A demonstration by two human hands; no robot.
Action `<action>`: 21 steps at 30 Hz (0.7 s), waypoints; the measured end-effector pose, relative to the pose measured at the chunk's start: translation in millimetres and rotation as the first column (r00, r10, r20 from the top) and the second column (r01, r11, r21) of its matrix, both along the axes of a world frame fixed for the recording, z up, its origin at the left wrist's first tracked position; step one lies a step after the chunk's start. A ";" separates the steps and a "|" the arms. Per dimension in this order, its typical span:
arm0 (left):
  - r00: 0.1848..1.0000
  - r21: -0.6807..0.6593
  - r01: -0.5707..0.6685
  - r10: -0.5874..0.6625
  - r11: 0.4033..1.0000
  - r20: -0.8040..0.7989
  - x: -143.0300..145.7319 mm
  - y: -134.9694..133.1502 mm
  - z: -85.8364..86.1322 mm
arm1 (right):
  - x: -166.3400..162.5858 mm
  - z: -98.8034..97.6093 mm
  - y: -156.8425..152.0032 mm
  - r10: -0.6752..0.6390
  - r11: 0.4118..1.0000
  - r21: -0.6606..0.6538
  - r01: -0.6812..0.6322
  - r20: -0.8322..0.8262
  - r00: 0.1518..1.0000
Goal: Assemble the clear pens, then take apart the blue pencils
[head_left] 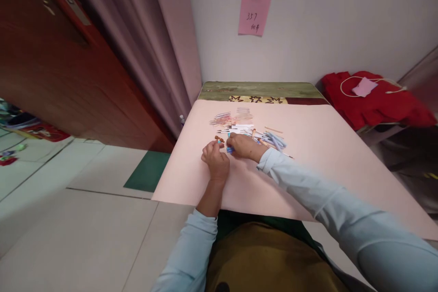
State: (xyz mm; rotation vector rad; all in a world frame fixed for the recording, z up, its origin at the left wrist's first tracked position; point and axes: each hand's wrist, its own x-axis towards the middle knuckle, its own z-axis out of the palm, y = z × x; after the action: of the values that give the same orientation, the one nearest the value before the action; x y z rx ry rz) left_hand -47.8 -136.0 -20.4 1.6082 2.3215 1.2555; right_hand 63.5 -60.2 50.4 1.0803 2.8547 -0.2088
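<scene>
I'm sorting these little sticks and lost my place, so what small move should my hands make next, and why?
Probably lift the small blue piece clear of the pile of thin sticks: both the left hand and the right hand meet on it, beside the pile.

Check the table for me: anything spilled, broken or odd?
Nothing looks broken. The pens and small parts lie in a loose heap on the pink table cover, beside both hands (left hand, right hand); detail is too small to judge.
</scene>
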 end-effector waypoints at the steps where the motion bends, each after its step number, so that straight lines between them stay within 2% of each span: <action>1: 1.000 0.006 0.001 -0.001 1.000 -0.002 -0.5 0.5 -0.6 | -0.3 2.5 2.0 0.001 1.000 -0.011 0.000 0.005 1.000; 11: 1.000 0.024 0.005 -0.005 1.000 0.025 -0.7 -0.9 1.3 | -15.8 8.6 13.5 0.038 0.998 -0.052 -0.032 0.110 0.993; 21: 1.000 0.008 -0.011 0.011 1.000 -0.001 -0.4 0.8 -1.5 | -12.4 11.5 13.4 0.071 0.995 -0.079 -0.057 0.177 0.982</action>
State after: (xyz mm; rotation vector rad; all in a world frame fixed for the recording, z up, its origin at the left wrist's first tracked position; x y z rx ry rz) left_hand -48.1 -135.3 -21.9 1.6017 2.3319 1.2685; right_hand 51.2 -46.8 61.9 0.9407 2.6937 -0.1991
